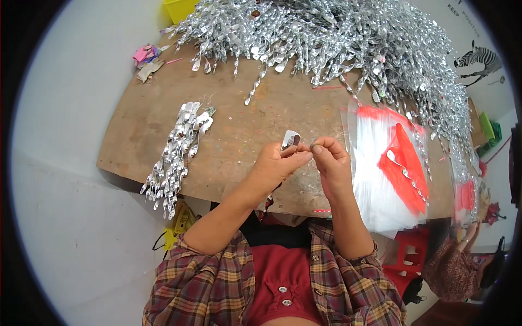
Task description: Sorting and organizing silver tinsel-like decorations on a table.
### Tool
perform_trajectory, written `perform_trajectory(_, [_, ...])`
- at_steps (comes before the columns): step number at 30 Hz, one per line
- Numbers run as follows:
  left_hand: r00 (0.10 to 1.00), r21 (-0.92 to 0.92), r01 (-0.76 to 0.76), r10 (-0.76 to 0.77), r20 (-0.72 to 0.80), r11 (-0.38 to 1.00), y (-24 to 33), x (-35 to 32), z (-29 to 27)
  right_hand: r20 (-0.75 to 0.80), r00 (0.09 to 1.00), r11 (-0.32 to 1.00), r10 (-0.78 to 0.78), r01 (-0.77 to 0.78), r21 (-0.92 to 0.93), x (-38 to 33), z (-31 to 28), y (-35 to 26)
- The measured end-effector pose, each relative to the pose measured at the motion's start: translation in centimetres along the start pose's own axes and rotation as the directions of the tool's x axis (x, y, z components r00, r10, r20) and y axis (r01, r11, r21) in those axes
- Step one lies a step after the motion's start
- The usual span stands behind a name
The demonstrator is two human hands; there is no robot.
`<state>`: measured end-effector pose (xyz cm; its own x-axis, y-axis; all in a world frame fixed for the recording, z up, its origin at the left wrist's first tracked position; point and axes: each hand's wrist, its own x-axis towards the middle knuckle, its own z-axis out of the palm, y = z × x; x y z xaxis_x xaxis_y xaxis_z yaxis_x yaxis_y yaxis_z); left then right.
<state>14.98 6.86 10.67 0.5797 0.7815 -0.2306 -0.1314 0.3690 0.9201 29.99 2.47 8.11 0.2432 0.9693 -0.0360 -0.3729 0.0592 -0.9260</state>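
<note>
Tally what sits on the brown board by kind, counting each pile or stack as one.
Silver spiral piles: 2, big heap, small bundle
Clear bag stacks with red headers: 2, near, far
Pink scrap clusters: 1
Total: 5

Brown tabletop (244,114), worn, speckled with small bits, fills the middle of the frame. Large heap of silver twisted foil spirals (337,38) along its far edge, upper centre to right. Small bundle of the same spirals (176,152) at left, hanging over the near edge. Stack of clear plastic bags with red patches (391,163) at right. Pink scraps (145,54) upper left corner.
</note>
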Motion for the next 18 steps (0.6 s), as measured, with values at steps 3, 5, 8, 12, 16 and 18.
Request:
perform_trajectory(3, [0.999, -0.006, -0.013, 0.013, -0.042, 1.000, -0.4, 0.0, 0.1, -0.006, 0.995, 0.983, -0.097, 0.095, -0.156, -0.4, 0.1, 0.1])
perform_trajectory(5, [0.999, 0.031, -0.029, 0.030, -0.040, 0.999, -0.5, 0.1, -0.2, 0.003, 0.987, 0.960, -0.158, 0.154, -0.236, -0.5, -0.1, 0.2])
perform_trajectory(8, [0.998, 0.107, -0.052, 0.054, -0.019, 0.993, 0.1, -0.4, -0.4, 0.016, 0.976, 0.911, -0.218, 0.209, -0.356, -0.4, -0.6, -0.4])
perform_trajectory(12, [0.995, 0.155, -0.102, 0.101, 0.020, 0.983, 1.0, -1.2, -0.5, 0.243, 0.956, 0.942, -0.163, 0.224, -0.251, -0.3, 0.3, -2.8])
perform_trajectory(16, [0.994, 0.120, -0.104, 0.107, -0.015, 0.987, 1.5, -1.7, -1.0, 0.389, 0.921, 0.939, -0.039, 0.167, -0.301, -0.5, -0.5, -1.7])
perform_trajectory(18, [0.993, 0.169, -0.106, 0.114, -0.034, 0.980, 1.0, -1.4, -1.8, 0.355, 0.935, 0.856, -0.011, 0.193, -0.480, -0.8, -0.7, -1.9])
